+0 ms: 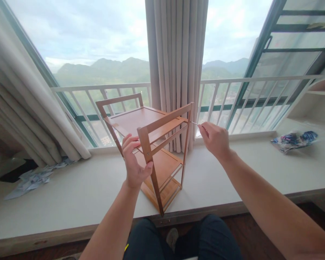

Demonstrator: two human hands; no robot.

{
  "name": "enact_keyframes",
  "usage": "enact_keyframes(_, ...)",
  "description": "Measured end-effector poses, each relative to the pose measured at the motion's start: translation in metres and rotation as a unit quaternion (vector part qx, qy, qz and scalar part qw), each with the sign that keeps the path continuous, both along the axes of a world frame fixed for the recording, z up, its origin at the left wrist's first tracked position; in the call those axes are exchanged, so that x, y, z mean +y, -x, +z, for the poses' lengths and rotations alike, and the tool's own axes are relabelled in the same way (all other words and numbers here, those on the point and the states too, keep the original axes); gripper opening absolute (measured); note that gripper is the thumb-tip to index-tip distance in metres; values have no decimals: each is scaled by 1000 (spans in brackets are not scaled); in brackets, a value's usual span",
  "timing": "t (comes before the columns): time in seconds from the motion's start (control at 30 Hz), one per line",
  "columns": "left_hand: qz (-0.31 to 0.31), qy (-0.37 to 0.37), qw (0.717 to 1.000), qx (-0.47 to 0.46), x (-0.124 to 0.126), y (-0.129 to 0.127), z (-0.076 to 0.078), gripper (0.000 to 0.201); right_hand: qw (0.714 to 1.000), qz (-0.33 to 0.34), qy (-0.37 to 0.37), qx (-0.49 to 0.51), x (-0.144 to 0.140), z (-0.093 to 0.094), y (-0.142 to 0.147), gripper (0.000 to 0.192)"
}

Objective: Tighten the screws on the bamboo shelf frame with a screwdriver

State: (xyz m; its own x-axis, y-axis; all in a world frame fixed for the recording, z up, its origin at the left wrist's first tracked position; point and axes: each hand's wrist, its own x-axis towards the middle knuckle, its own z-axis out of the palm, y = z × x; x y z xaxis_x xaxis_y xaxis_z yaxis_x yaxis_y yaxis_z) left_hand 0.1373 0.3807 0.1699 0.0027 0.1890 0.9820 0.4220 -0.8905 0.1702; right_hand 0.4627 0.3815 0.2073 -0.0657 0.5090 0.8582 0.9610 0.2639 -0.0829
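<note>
A small wooden shelf rack (pixel 141 121) with three tiers stands on the white window sill (pixel 70 195), straight ahead. My left hand (pixel 134 162) grips its near front leg just below the top rail. My right hand (pixel 215 139) pinches a thin metal tool (pixel 195 123), whose tip touches the right front leg near the top. Both forearms reach in from the bottom of the view.
Grey curtains (pixel 176 65) hang behind the rack and at the left. A white railing (pixel 260 78) runs along the window. Crumpled plastic wrapping (pixel 35 178) lies at the left of the sill, and a patterned bag (pixel 294 139) at the right.
</note>
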Motion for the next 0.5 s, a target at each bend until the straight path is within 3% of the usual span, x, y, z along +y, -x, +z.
enact_keyframes(0.17, 27, 37, 999, 10, 3, 3, -4, 75, 999, 28, -22, 26, -4, -7, -8, 44)
enact_keyframes(0.27, 39, 38, 998, 9, 4, 3, -5, 78, 995, 84, -19, 56, -20, -3, -10, 44)
enact_keyframes(0.33, 46, 39, 998, 7, 4, 2, -5, 78, 988, 137, 22, 66, -36, -10, -1, 44)
enact_keyframes(0.4, 51, 46, 998, 4, 3, 0, -5, 77, 975, 197, 82, 61, -56, -33, 17, 45)
enact_keyframes(0.5, 55, 62, 997, -1, 1, -2, -5, 78, 954, 247, 161, 58, -84, -99, 58, 49)
